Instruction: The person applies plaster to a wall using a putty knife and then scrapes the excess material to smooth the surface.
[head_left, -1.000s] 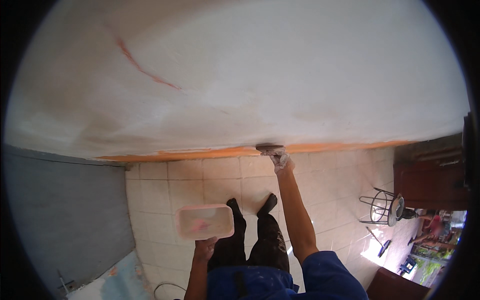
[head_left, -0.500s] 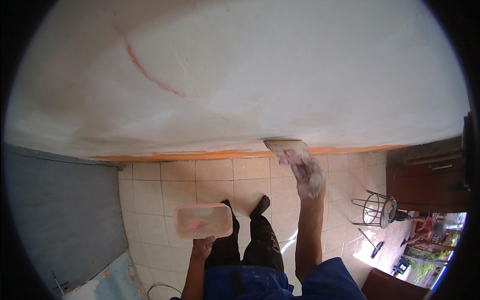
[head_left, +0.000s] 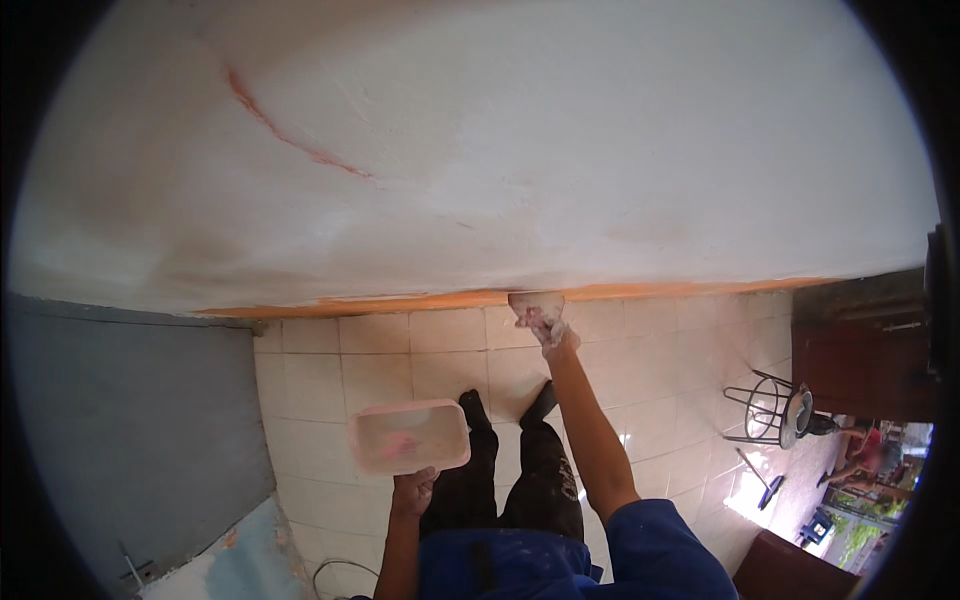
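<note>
The right hand grips a broad putty knife, its blade just past that hand at the orange band along the whitish wall's foot; the left hand clasps the near edge of a pale pink plastic tub, well apart from that band

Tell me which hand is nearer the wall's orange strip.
Right: the right hand holds a scraper at the orange strip; the left hand, farther back, holds the pale tub.
</note>
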